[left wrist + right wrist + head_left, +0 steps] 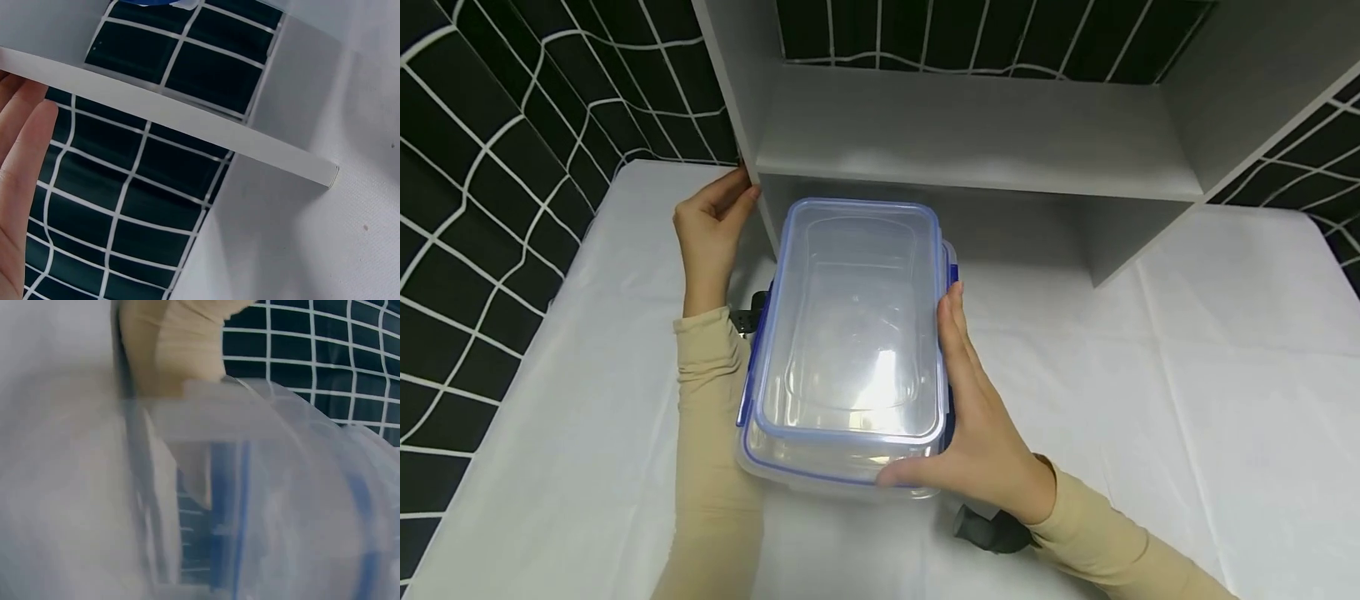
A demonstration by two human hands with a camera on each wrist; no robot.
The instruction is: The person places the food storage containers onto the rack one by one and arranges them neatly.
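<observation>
Two clear plastic food containers with blue seals sit one on the other in the middle of the head view. The upper food container is the smaller, and the lower food container sticks out below it. My right hand holds the stack at its right side, thumb over the near corner and fingers along the edge. Blurred clear plastic of a container fills much of the right wrist view. My left hand touches the left side panel of a white shelf unit with extended fingers; some fingertips are hidden behind the panel.
The white shelf unit stands at the back, its lower compartment just beyond the containers. White cloth covers the table. Dark fabric with a white grid hangs at the left and behind.
</observation>
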